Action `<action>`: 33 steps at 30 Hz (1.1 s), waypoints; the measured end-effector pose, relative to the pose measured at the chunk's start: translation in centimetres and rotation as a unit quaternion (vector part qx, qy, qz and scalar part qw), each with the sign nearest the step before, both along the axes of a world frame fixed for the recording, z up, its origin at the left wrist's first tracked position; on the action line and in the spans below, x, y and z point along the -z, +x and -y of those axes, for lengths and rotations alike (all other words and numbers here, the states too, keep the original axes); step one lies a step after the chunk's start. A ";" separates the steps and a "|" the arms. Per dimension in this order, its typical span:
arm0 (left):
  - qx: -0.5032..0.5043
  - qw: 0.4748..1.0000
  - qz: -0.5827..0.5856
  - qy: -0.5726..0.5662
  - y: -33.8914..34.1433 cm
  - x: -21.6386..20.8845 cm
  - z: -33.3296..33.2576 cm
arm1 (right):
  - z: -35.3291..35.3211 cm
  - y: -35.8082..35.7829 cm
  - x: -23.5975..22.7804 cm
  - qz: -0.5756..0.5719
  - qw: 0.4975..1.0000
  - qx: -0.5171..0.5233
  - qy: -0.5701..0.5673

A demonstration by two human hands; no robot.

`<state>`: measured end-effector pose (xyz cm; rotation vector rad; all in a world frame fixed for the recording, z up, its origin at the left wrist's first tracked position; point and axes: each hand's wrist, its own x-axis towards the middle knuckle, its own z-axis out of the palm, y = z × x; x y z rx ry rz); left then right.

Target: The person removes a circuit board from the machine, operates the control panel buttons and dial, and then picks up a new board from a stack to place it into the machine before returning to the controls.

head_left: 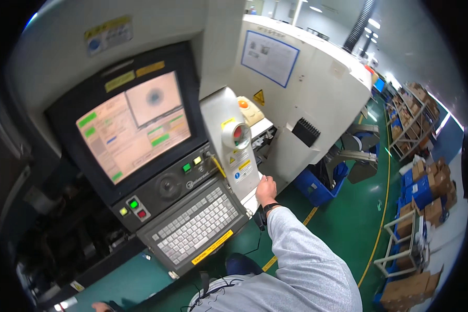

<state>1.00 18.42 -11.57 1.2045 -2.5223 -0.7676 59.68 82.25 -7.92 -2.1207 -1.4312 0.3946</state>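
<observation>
My right hand (267,190) is at the lower right edge of a white machine panel (244,182), its fingers curled against that edge. A dark band circles the wrist. Left of it sits a grey keyboard (197,226) in a black tray, below a lit monitor (135,125). On the white panel above the hand is a red button (237,133) inside a round white guard. My left hand (101,307) shows only in part at the bottom rim, low and away from the keyboard; its fingers are mostly cut off.
A blue bin (317,190) stands on the green floor beside the machine, near metal feeder arms (356,156). Farther right are a white-framed cart (405,244), cardboard boxes (408,291) and a loaded shelf rack (413,114). Lit green buttons (134,204) sit left of the keyboard.
</observation>
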 end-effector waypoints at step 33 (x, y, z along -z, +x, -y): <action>-0.045 0.996 0.075 -0.006 4.4 -4.5 -2.0 | -0.4 0.5 0.4 0.001 0.999 -0.054 0.008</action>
